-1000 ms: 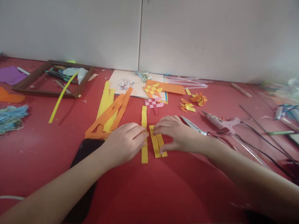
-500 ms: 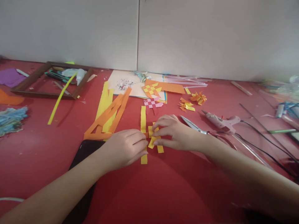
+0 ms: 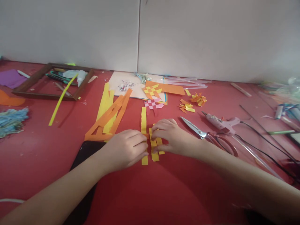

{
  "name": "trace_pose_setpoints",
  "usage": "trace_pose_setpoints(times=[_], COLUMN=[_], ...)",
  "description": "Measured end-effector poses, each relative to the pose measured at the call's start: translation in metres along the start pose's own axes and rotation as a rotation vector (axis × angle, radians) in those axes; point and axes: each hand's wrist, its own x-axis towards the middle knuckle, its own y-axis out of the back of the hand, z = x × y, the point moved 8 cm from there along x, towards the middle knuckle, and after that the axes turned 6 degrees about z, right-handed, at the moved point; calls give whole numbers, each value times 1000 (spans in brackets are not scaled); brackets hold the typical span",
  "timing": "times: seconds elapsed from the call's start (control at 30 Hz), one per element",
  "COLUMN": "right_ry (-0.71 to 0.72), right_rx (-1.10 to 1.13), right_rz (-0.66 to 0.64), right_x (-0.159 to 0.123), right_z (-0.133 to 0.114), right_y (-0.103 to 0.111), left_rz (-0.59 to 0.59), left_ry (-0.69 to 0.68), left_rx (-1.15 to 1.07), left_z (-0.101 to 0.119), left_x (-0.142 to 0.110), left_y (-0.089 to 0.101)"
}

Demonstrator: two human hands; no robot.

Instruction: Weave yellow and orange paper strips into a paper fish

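My left hand (image 3: 131,148) rests palm down with its fingers drawn together. Under its fingertips lie an upright yellow paper strip (image 3: 143,120) and an orange strip end (image 3: 147,136) that crosses it. My right hand (image 3: 172,136) is just beside it, fingers curved and a little apart. Its fingertips and thumb are at a short yellow paper strip (image 3: 154,156), which stands nearly parallel to the left one. Another short yellow piece (image 3: 161,149) lies partly beneath that hand. Where the strips cross is mostly hidden by my fingers.
Long orange strips (image 3: 122,107), yellow strips (image 3: 103,103) and a dark phone-like slab (image 3: 82,156) lie left. Behind are woven yellow-orange (image 3: 152,90) and pink (image 3: 152,104) paper fish. Scissors (image 3: 193,126) and a pink glue gun (image 3: 220,123) lie right; a wooden frame (image 3: 44,97) sits far left.
The short yellow strip at my right fingertips has turned from slanted to nearly upright and now reaches further toward me. My left hand has stayed in place.
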Motion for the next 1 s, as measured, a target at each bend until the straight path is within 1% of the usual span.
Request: trace_pose_setpoints(times=[0.17, 0.3, 0.43, 0.63, 0.73, 0.8, 0.87, 0.93, 1.0], right_ry=[15, 4, -15, -16, -56, -110, -144, -129, -80], right_rx=[27, 105, 197, 324, 342, 291, 165, 12, -105], right_rz=[49, 0, -20, -44, -30, 10, 73, 117, 125], right_x=[1, 4, 8, 17, 25, 34, 44, 54, 61], right_z=[1, 3, 8, 13, 21, 30, 40, 46, 48], right_y=[5, 9, 14, 20, 25, 30, 35, 35, 30], left_rz=[-2, -54, -92, -187, -195, -193, -201, -224, -245], left_ry=[-31, -38, -4, 99, 135, 148, 158, 170, 183], left_rx=[-50, -58, -42, -24, -47, -66, -78, -90, -103], left_z=[5, 7, 4, -6, -9, -9, -9, -9, -10], left_x=[1, 0, -2, -7, -8, -9, -9, -10, -10], left_y=[2, 0, -4, -15, -17, -17, -17, -18, -19])
